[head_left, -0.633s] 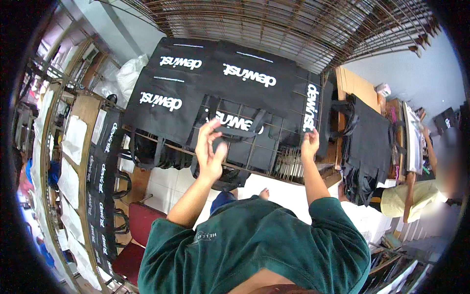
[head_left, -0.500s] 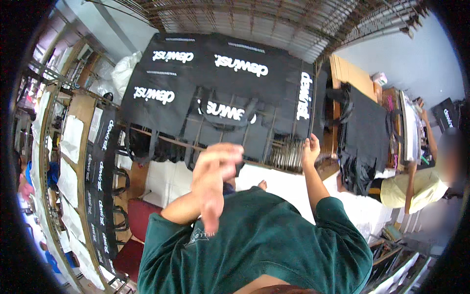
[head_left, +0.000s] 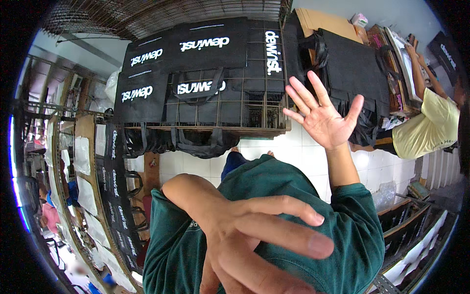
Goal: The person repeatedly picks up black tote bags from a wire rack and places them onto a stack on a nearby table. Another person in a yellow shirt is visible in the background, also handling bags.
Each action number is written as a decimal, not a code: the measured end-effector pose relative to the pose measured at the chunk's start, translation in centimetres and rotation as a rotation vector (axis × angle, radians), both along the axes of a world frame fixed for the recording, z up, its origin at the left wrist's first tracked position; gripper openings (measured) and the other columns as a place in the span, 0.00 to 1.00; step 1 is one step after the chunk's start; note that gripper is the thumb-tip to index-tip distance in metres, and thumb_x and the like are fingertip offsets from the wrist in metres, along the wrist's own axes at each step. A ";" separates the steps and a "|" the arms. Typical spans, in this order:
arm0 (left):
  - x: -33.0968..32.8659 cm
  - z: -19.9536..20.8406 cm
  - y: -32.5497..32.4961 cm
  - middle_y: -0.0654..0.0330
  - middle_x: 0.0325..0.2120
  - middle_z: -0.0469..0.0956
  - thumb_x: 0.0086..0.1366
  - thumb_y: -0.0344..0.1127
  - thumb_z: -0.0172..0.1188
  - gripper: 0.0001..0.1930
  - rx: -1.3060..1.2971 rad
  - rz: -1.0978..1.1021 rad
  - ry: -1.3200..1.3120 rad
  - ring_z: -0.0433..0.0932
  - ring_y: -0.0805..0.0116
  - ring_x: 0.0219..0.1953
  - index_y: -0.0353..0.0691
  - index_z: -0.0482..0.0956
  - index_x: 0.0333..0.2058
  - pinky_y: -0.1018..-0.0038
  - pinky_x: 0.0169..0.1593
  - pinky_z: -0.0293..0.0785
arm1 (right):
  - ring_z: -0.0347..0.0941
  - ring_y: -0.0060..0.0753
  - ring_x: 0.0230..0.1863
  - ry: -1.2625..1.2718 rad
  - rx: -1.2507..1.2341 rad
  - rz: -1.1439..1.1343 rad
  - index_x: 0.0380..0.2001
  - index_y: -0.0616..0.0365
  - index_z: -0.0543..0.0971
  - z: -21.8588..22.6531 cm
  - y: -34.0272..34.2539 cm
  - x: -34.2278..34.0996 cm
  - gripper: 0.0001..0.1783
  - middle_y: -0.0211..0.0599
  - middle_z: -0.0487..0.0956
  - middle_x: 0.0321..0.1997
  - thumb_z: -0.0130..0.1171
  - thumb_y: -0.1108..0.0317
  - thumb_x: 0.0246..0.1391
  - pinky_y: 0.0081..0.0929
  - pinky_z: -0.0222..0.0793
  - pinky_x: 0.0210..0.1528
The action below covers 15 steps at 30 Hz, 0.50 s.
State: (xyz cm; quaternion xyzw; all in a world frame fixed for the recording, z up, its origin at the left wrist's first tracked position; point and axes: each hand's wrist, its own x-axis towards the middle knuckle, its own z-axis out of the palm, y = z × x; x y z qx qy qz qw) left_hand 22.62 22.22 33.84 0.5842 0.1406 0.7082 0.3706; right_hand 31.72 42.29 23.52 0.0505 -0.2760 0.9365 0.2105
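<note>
My left hand (head_left: 254, 240) is raised close in front of my green shirt, its fingers stretched and apart, with nothing in it. Palm facing up, my right hand (head_left: 325, 117) is lifted beside the wire rack's right corner, fingers spread and holding nothing. The metal wire rack (head_left: 230, 130) stands in front of me. Black fabric bags (head_left: 205, 49) with white lettering lie flat on and under its mesh. A bag handle (head_left: 198, 98) shows through the wires. Nearest to my right hand, apart from the rack, is a stack of black bags (head_left: 352, 63) with loose straps.
A co-worker in a yellow shirt (head_left: 426, 125) works at a white-framed screen (head_left: 404, 61) on the right. A tall rack of black printed panels (head_left: 117, 196) runs along the left. More racks (head_left: 406, 230) stand at the lower right. White floor tiles (head_left: 289, 147) show below the rack.
My right hand has left the rack's edge and risen with its fingers spread. My left hand has come back toward me, nearer the camera. The view has shifted.
</note>
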 end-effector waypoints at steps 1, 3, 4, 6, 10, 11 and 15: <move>1.3 0.1 0.3 0.51 0.47 0.68 0.61 0.44 0.53 0.14 0.032 0.048 -0.039 0.67 0.43 0.47 0.47 0.74 0.42 0.44 0.48 0.66 | 0.39 0.45 0.69 -0.046 0.342 -0.066 0.65 0.52 0.41 -0.3 0.2 1.0 0.62 0.52 0.43 0.68 0.17 0.16 0.35 0.48 0.36 0.65; 3.6 0.0 1.2 0.50 0.44 0.69 0.62 0.46 0.50 0.13 0.131 0.135 -0.067 0.66 0.53 0.49 0.48 0.76 0.40 0.48 0.47 0.66 | 0.39 0.48 0.69 -0.184 1.062 -0.288 0.64 0.54 0.50 -0.3 1.0 2.6 0.57 0.51 0.46 0.68 0.26 0.20 0.41 0.48 0.31 0.66; 4.3 -0.2 1.7 0.50 0.43 0.69 0.63 0.49 0.49 0.14 0.196 0.170 -0.058 0.64 0.58 0.51 0.50 0.77 0.39 0.50 0.47 0.66 | 0.40 0.49 0.69 -0.283 1.373 -0.407 0.63 0.54 0.53 0.0 0.8 3.3 0.55 0.50 0.47 0.68 0.31 0.22 0.42 0.48 0.31 0.66; 5.4 -0.2 2.8 0.48 0.42 0.70 0.64 0.52 0.48 0.16 0.335 0.218 -0.011 0.65 0.62 0.51 0.52 0.78 0.38 0.52 0.46 0.66 | 0.41 0.50 0.69 -0.515 1.996 -0.648 0.62 0.54 0.58 0.6 0.1 4.6 0.50 0.49 0.49 0.67 0.42 0.28 0.44 0.48 0.31 0.66; 5.9 -1.4 3.1 0.50 0.40 0.73 0.61 0.47 0.49 0.14 0.566 0.099 0.166 0.72 0.61 0.45 0.47 0.78 0.36 0.54 0.45 0.68 | 0.43 0.48 0.68 -0.539 2.062 -0.689 0.60 0.50 0.62 1.3 -0.6 6.4 0.41 0.43 0.52 0.67 0.50 0.38 0.47 0.49 0.32 0.66; 5.4 -2.7 1.9 0.52 0.39 0.74 0.60 0.43 0.51 0.11 0.607 0.029 0.221 0.72 0.62 0.44 0.46 0.77 0.35 0.55 0.44 0.69 | 0.42 0.49 0.68 -0.544 2.096 -0.683 0.59 0.50 0.62 1.3 -0.5 6.9 0.41 0.44 0.52 0.67 0.50 0.37 0.47 0.49 0.32 0.66; 4.9 -4.1 0.9 0.54 0.37 0.76 0.60 0.41 0.45 0.13 0.539 -0.112 0.305 0.75 0.63 0.40 0.41 0.76 0.31 0.59 0.42 0.72 | 0.43 0.47 0.68 -0.551 2.128 -0.718 0.59 0.49 0.63 0.8 -0.2 8.0 0.39 0.42 0.53 0.67 0.49 0.38 0.48 0.49 0.33 0.66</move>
